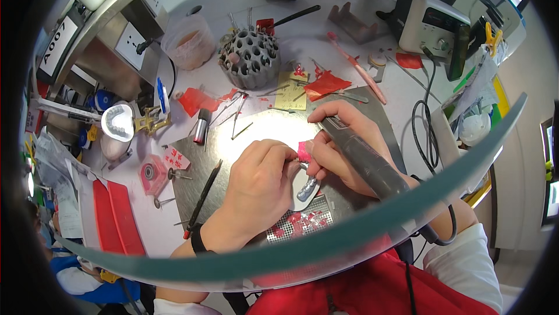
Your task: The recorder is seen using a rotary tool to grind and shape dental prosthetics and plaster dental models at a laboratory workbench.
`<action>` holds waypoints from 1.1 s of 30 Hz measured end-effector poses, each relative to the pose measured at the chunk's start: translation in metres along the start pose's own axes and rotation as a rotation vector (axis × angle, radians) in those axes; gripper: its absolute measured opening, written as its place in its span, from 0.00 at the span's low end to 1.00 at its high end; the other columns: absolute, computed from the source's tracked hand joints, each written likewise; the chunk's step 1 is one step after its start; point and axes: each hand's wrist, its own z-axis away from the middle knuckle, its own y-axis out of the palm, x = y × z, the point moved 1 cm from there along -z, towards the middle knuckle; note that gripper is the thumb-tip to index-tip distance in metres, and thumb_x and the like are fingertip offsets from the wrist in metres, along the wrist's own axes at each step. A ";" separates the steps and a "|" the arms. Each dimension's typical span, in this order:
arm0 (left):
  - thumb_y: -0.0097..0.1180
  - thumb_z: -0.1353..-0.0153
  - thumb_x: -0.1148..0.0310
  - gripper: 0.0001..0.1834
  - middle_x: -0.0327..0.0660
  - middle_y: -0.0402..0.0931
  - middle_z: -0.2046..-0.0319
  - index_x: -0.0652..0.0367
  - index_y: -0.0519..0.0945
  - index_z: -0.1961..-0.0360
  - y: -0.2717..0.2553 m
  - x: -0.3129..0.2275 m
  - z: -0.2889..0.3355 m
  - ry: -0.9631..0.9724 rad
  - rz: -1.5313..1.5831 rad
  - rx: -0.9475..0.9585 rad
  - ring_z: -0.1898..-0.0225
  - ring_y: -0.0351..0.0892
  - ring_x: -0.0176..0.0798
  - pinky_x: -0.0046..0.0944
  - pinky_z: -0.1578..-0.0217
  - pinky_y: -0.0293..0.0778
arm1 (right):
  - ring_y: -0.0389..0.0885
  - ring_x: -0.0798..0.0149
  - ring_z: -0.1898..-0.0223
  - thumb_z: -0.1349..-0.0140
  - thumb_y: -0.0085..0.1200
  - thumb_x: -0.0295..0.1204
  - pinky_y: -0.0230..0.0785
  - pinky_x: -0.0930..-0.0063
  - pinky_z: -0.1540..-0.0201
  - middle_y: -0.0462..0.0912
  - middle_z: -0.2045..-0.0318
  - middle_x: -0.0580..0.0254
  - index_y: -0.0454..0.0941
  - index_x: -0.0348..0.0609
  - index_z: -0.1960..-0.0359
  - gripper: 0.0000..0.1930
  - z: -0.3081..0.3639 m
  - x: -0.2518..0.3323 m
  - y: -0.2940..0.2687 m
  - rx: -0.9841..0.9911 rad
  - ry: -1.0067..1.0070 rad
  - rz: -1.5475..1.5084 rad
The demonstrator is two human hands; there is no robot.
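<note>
Left hand: the left hand (256,178) is curled shut, its fingertips pinching a small pink wax-like piece (304,152) over the middle of the bench.
Right hand: the right hand (343,146) is wrapped closed around a thick grey pen-shaped handpiece (364,160), held like a pencil, its tip angled down and left toward the pink piece; the tip itself is hidden behind the fingers.
Where the work sits: the pink piece is between the two hands, just above a small silvery metal part (307,188) that lies on a pale oval pad.
Step in hand: it looks like fine trimming or shaping of the pink piece with the handpiece, both hands braced close together.
Next move: by my reckoning it calls for a steady, light touch of the tip and small turns of the piece in the left fingers.
Near side: a perforated metal tray (297,224) strewn with pink chips lies just below the hands.
Far side: a grey round holder full of holes (250,58) stands well apart, next to a clear plastic cup (189,41).
Left of the hands: a black slender hand tool (204,195) lies on the dark metal work plate (198,184).
Right: a white control box (434,26) sits at the far right, its black cable trailing down.
</note>
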 end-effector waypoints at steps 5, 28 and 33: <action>0.65 0.49 0.79 0.08 0.46 0.79 0.68 0.64 0.79 0.67 0.002 -0.001 0.002 -0.012 -0.021 -0.030 0.65 0.78 0.51 0.45 0.62 0.75 | 0.82 0.75 0.72 0.32 0.56 0.26 0.74 0.80 0.71 0.78 0.72 0.65 0.67 0.42 0.47 0.14 0.000 -0.001 -0.001 0.002 -0.020 0.044; 0.65 0.46 0.79 0.08 0.45 0.83 0.65 0.65 0.86 0.64 -0.009 -0.008 -0.001 -0.173 0.164 0.025 0.65 0.85 0.40 0.35 0.64 0.78 | 0.80 0.77 0.73 0.33 0.57 0.27 0.73 0.81 0.72 0.80 0.72 0.67 0.68 0.43 0.46 0.16 -0.002 0.006 -0.001 0.023 0.060 0.073; 0.66 0.46 0.78 0.08 0.44 0.82 0.65 0.65 0.85 0.63 -0.011 -0.008 -0.002 -0.086 0.041 0.041 0.67 0.85 0.41 0.37 0.66 0.79 | 0.81 0.76 0.73 0.33 0.57 0.25 0.75 0.80 0.72 0.80 0.72 0.65 0.68 0.43 0.46 0.16 0.000 0.013 0.001 0.023 0.088 0.066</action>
